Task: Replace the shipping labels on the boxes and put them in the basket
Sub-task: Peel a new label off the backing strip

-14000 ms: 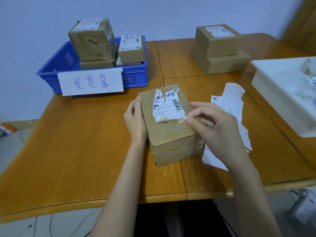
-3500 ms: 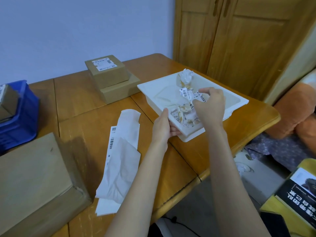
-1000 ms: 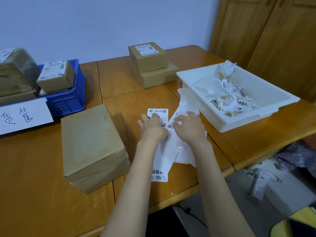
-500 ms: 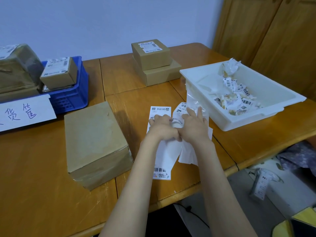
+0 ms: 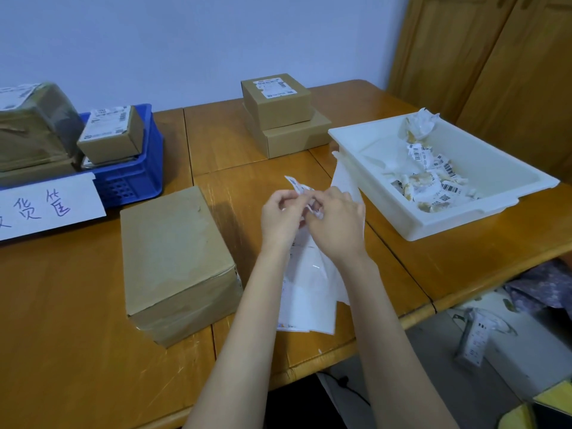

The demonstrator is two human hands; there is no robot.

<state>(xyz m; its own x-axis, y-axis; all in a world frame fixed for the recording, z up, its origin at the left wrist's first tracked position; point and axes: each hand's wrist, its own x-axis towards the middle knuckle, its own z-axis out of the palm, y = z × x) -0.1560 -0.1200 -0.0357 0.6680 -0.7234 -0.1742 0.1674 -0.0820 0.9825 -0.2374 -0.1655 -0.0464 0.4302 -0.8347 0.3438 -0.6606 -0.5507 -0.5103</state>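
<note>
— Wooden table, pale blue wall behind. What are the hands at?

— Both meet above the table's middle. The left hand and the right hand have fingers curled, pinching the curled top end of a white label strip; the rest of the strip hangs down onto the wood between the forearms.

— And the label itself?

— White and glossy, with small print at the lifted corner and lower edge.

— The box?

— A plain brown box lies just left of the hands, top bare, scuffed where paper was torn away.

— Further out?

— A white tray of crumpled labels on the right, two stacked boxes behind, and the blue basket at far left holding labelled boxes.
</note>
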